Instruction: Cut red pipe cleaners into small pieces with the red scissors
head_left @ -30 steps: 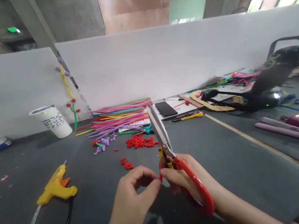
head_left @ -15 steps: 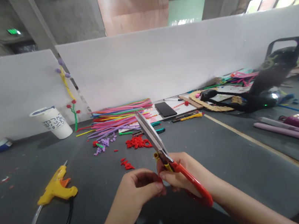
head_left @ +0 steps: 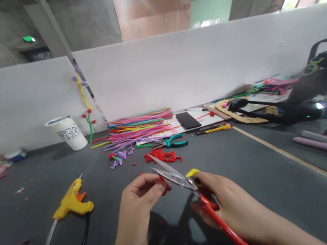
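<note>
My right hand [head_left: 227, 199] grips a pair of red-handled scissors [head_left: 174, 177], blades apart and pointing up and left. A yellow part shows near their pivot. Between the thumb and fingertips of my left hand [head_left: 142, 205] is a small red piece of pipe cleaner [head_left: 161, 177], partly hidden by the fingers. The blades are right beside this piece; whether they touch it I cannot tell. Just beyond lies a pile of short red pipe cleaner pieces [head_left: 164, 156], with lilac pieces [head_left: 121, 158] to its left.
A yellow glue gun [head_left: 72, 199] with its cord lies at left, near a paper cup [head_left: 68, 133]. At the back are long pipe cleaners [head_left: 139, 128], pliers [head_left: 171, 142], a phone [head_left: 188, 120] and a yellow cutter [head_left: 218, 128]. A black lamp-like device [head_left: 310, 96] stands at right.
My hands have moved apart. The scissors have turned from nearly upright to leaning left, and their blades have opened beside my left fingertips. The view has shifted slightly.
</note>
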The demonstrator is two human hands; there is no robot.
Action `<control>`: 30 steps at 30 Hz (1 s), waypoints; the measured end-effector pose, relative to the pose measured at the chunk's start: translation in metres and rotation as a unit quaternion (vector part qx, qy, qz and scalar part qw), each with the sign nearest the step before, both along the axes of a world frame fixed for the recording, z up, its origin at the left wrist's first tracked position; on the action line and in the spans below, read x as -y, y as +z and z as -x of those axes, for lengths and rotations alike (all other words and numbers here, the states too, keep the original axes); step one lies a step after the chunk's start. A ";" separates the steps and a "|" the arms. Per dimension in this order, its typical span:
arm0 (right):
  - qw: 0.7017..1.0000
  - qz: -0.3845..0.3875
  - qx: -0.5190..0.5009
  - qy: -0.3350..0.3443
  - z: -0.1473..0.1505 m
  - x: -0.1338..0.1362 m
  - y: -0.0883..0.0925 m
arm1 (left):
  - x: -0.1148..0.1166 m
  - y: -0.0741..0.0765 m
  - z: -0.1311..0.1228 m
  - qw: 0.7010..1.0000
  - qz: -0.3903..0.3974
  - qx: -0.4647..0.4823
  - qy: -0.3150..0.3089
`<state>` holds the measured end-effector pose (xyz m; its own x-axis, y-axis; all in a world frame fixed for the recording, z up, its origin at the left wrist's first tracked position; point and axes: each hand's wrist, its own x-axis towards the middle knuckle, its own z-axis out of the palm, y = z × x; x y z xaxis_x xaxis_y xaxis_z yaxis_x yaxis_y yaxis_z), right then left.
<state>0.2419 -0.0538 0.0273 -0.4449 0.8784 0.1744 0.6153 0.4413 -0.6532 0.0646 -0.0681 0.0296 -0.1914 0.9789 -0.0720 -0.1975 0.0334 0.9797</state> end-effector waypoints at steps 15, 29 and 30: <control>0.975 -0.134 0.172 -0.036 -0.005 0.013 -0.028 | 0.003 -0.002 0.001 0.996 -0.032 0.077 0.006; 0.972 -0.158 0.172 -0.027 -0.005 0.013 -0.029 | 0.004 -0.002 0.001 0.996 -0.027 0.080 -0.013; 0.971 -0.161 0.173 -0.027 -0.006 0.013 -0.029 | 0.004 -0.002 0.001 0.996 -0.029 0.081 -0.011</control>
<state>0.2475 -0.0668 -0.0015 -0.4805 0.8268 0.2924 0.8011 0.5495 -0.2372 0.0636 -0.0722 0.0274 -0.1597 0.9862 -0.0433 -0.3526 -0.0160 0.9356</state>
